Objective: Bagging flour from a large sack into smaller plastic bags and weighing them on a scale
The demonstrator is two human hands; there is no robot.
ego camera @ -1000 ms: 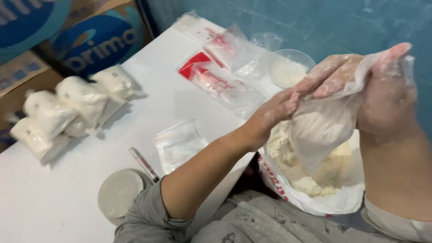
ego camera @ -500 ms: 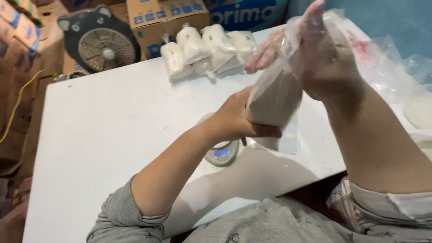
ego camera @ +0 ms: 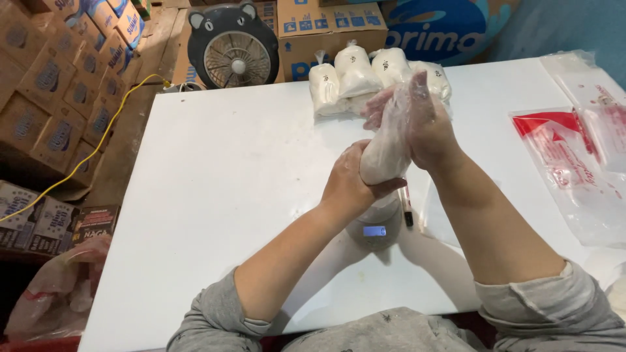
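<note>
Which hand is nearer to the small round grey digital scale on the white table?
Left. The left hand grips the bottom of the clear plastic bag of white powder just above the scale; the right hand holds the bag's top, higher.

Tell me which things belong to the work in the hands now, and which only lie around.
In the work:
- left hand and right hand, both gripping the clear plastic bag of white powder
- small round grey digital scale beneath
- tied white filled bags

Lying about:
- grey cat-eared fan
- brown cardboard boxes
- yellow cable
- empty red-printed plastic bags
</note>
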